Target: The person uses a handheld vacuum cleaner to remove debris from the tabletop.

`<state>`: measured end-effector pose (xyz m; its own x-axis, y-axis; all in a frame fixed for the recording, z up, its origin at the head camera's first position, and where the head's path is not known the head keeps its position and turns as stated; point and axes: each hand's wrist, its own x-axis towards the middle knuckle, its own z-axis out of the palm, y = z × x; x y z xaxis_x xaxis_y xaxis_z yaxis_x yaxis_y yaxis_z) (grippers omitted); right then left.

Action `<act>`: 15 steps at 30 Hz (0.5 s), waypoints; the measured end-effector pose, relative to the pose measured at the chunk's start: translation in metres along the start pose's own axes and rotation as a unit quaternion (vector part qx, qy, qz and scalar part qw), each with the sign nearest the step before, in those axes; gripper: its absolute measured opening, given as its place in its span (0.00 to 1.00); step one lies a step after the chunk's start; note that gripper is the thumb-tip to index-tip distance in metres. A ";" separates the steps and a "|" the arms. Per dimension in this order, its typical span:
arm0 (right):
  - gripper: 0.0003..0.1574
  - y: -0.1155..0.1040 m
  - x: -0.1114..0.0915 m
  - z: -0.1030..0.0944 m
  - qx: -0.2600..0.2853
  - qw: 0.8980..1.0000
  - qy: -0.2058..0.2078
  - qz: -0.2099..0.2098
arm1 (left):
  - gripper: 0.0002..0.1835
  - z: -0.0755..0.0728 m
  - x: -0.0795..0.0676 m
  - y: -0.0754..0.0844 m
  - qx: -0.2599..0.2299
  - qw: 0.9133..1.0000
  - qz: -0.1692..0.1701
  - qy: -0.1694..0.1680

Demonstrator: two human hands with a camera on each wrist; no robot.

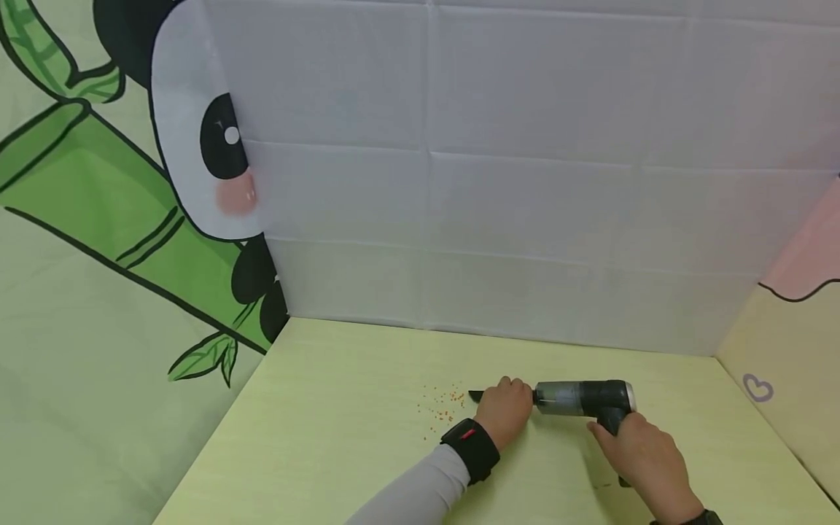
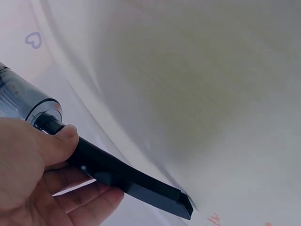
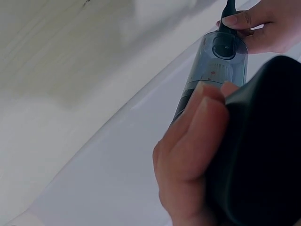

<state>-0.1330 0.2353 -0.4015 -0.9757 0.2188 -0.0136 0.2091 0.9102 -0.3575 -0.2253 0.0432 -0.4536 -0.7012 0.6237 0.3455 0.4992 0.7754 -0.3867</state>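
A black handheld vacuum cleaner (image 1: 604,395) with a clear dust cup (image 1: 558,398) is held above the table, its nozzle pointing left. My right hand (image 1: 646,456) grips its handle; in the right wrist view, curled fingers (image 3: 188,150) wrap the dark grip. My left hand (image 1: 507,410) holds the black crevice nozzle (image 2: 127,176), thumb on one side and fingers on the other. Just left of the nozzle tip, small orange crumbs (image 1: 449,397) lie scattered on the table. Orange specks show inside the dust cup (image 3: 216,70) in the right wrist view.
The pale yellow table (image 1: 341,408) meets a white cloth backdrop (image 1: 525,182) at the back. A panda and bamboo print covers the left side cloth (image 1: 85,328). On the right stands a cream and pink side cloth (image 1: 787,350) with a heart drawn on it.
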 end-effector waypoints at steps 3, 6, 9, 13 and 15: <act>0.38 0.003 0.014 -0.004 0.000 1.000 -0.004 -0.007 | 0.07 0.002 0.011 0.000 0.004 1.000 -0.010 -0.009; 0.40 0.007 0.027 -0.009 0.001 1.000 -0.011 -0.012 | 0.07 0.004 0.022 -0.001 0.002 1.000 -0.021 -0.008; 0.41 0.011 0.040 -0.013 0.000 1.000 -0.016 -0.016 | 0.07 0.006 0.031 0.000 0.001 0.999 -0.032 -0.008; 0.42 0.016 0.056 -0.019 -0.004 0.999 -0.022 -0.024 | 0.08 0.009 0.044 0.001 0.003 0.999 -0.043 -0.018; 0.42 0.018 0.063 -0.022 -0.005 0.999 -0.026 -0.028 | 0.08 0.011 0.051 0.002 0.001 0.999 -0.050 -0.022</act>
<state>-0.1894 0.2735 -0.3884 -0.9879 0.1489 -0.0434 0.1547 0.9240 -0.3497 -0.2652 0.0755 -0.4464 -0.7686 0.5390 0.3446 0.4255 0.8329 -0.3539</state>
